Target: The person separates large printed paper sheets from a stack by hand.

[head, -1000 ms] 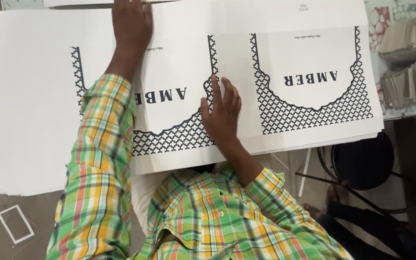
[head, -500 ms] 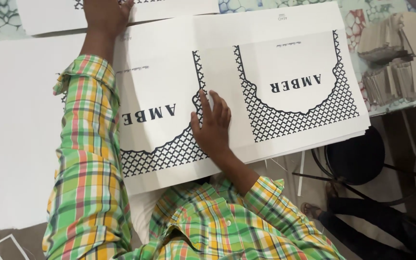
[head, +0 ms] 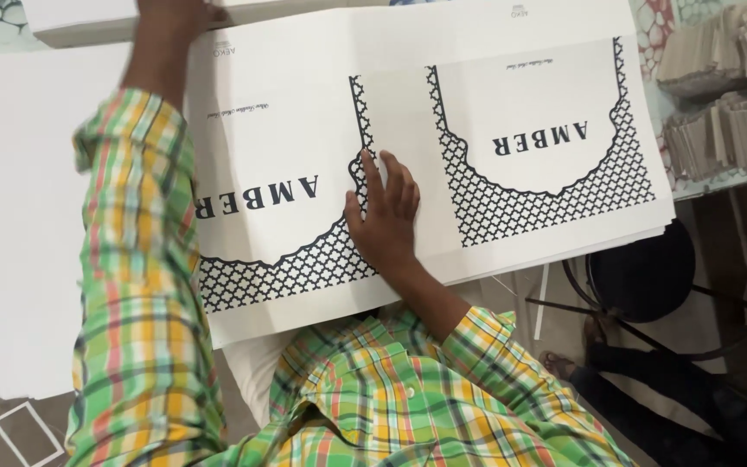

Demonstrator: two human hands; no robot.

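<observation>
A large white printed sheet (head: 304, 112), with black lattice borders and dark lettering, lies on top of a stack of like sheets (head: 564, 246) on the table. My left hand (head: 170, 13) reaches over to the sheet's far edge and grips it, and the top of the picture cuts the hand off. My right hand (head: 382, 216) presses flat on the sheet's middle with its fingers spread, between the two printed panels. Both sleeves are green, yellow and orange plaid.
Plain white sheets (head: 19, 216) cover the table to the left, and another white stack (head: 88, 22) lies at the far side. Piles of grey card pieces (head: 719, 112) stand at the right. A dark round stool (head: 641, 277) sits below the table edge, and a small white frame (head: 23, 432) lies on the floor.
The view has dropped and shifted, so my left hand now sits at the very top edge. Both hands keep the same places on the sheet.
</observation>
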